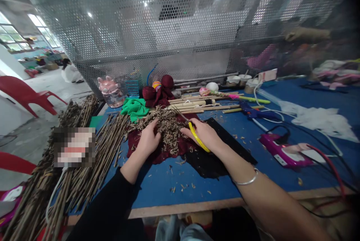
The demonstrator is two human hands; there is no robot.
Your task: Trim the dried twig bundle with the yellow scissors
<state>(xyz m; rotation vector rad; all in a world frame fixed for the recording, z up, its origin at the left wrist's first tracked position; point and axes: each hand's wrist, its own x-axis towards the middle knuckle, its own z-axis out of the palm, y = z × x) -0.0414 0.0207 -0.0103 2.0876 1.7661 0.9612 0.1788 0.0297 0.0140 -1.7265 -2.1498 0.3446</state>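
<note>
A heap of dried, shredded plant bits (pixel 168 130) lies on a dark red cloth (pixel 159 157) in the middle of the table. At its left side rests my left hand (pixel 148 138), thumb and fingers apart against the bits; some fingertips are hidden. Yellow-handled scissors (pixel 198 138) are in my right hand (pixel 206 133) on the heap's other side, their blades pointing away over the pile. My right fingers also touch the edge of the bits. Under my right wrist spreads a black cloth (pixel 213 164).
Thin dry stalks (pixel 98 158) lie along the left edge. Behind the heap are a green cloth (pixel 136 108), dark red balls (pixel 167 82) and wooden sticks (pixel 194 103). A blue glue gun (pixel 254 111) and a purple power strip (pixel 281 151) with cables sit right. A perforated screen (pixel 135 42) borders the back.
</note>
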